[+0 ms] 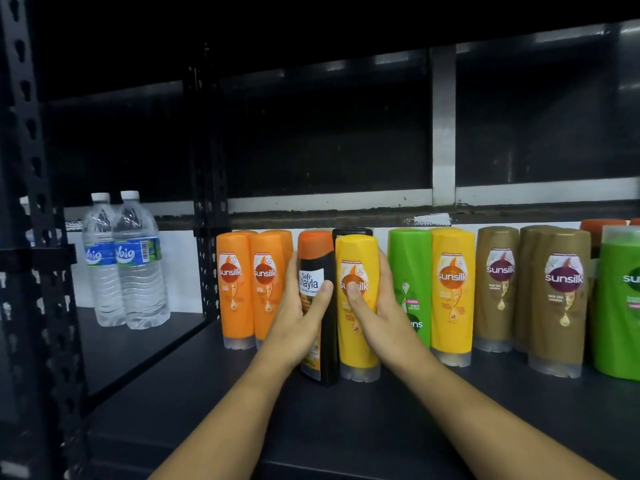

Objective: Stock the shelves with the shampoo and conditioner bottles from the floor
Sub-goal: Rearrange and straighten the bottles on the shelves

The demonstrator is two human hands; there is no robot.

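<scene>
Black metal shelving: perforated upright (24,168) at far left, a second one (207,202) further back, splitting two bays. Dark shelf board (381,427) runs across the right bay with a row of upright bottles on it, Sunsilk ones cap-down.

Left bay: two Vaio-type water bottles (138,265), white caps, standing side by side and touching.

Right bay, from right edge: green Sunsilk bottle (620,306), cut off by frame, orange caps (602,226) behind it. Then brown Sunsilk bottles (561,299), one in front, more packed behind and to its left. Then a yellow Sunsilk bottle (452,289), and a green Sunsilk bottle (408,265) just beside it, partly hidden by the right wrist. Far left of the row: orange Sunsilk bottles (235,289), two in front touching, more behind.

Middle of row, between the orange and green ones: held yellow Sunsilk bottle (356,258) and black Safi Shayla bottle (311,271) with orange cap, both upright on the board, sides touching. A black cap (351,232) shows behind them.

Left hand (301,327) wraps the Safi Shayla bottle, thumb across the label, fingers round its left side. Right hand (377,313) wraps the held yellow Sunsilk bottle, thumb on the front logo, fingers round its right side. Both grips firm, full-hand.
</scene>
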